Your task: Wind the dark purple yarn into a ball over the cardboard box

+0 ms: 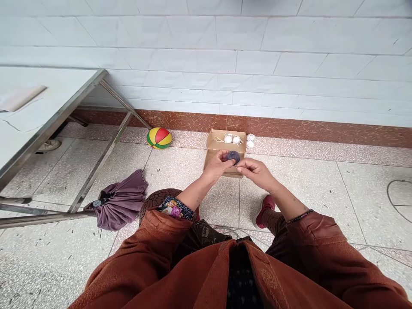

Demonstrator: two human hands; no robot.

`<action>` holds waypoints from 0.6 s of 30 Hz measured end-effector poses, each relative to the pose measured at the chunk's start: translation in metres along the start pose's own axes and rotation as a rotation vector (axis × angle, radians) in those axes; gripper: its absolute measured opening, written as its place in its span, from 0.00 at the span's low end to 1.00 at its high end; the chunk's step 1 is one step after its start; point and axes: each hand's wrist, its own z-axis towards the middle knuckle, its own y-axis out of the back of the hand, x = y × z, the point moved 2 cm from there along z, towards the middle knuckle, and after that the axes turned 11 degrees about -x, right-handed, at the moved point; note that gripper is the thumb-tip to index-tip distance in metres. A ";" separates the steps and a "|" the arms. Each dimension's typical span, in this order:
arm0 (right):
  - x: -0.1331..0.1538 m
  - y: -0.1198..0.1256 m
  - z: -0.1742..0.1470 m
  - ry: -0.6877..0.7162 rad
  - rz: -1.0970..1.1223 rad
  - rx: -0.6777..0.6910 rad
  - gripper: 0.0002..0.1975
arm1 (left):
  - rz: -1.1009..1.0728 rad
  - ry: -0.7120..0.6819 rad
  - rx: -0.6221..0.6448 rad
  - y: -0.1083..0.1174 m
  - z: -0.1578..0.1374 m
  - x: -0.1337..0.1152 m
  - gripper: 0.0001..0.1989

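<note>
A small ball of dark grey-purple yarn (233, 157) is held in the fingers of my left hand (219, 163), above an open cardboard box (210, 154). Close beside it, my right hand (255, 172) is closed in a pinch at what looks like a thin strand of the same yarn; the strand is hard to see. Two white yarn balls (232, 139) with loose thread lie in the far part of the box. More white balls (250, 140) sit on the floor against the box's right side. My hands hide part of the box's near half.
A red, yellow and green ball (159, 138) lies by the wall, left of the box. A metal-framed table (64, 92) stands at left, with a folded purple umbrella (120, 199) near its leg. A cable (394, 193) lies on the floor at right.
</note>
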 end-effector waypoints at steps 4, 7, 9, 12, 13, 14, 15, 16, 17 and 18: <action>-0.008 0.015 0.010 -0.042 -0.001 -0.238 0.14 | 0.082 0.041 0.218 -0.008 -0.010 0.001 0.21; -0.024 0.014 0.013 -0.079 -0.058 -0.297 0.14 | -0.024 0.131 0.364 -0.013 -0.018 0.001 0.22; -0.033 0.009 0.012 -0.119 -0.096 -0.281 0.13 | -0.151 0.162 0.358 -0.013 -0.018 0.000 0.23; -0.035 0.000 0.005 -0.103 -0.190 -0.230 0.11 | -0.247 0.119 0.209 -0.011 -0.009 0.000 0.23; -0.032 -0.003 0.003 -0.068 -0.212 -0.196 0.11 | -0.230 0.093 0.140 -0.010 -0.005 0.001 0.23; -0.028 -0.005 0.000 -0.026 -0.221 -0.150 0.11 | -0.194 0.067 0.064 -0.009 -0.001 0.002 0.22; -0.022 -0.006 -0.002 0.017 -0.214 -0.098 0.11 | -0.147 0.045 -0.004 -0.009 0.002 0.003 0.21; -0.017 -0.006 -0.005 0.053 -0.196 -0.051 0.11 | -0.097 0.025 -0.052 -0.008 0.004 0.004 0.20; -0.011 -0.005 -0.006 0.077 -0.170 -0.019 0.12 | -0.052 0.005 -0.077 -0.008 0.006 0.005 0.20; -0.006 -0.002 -0.007 0.089 -0.144 -0.010 0.12 | -0.013 -0.015 -0.079 -0.009 0.007 0.005 0.20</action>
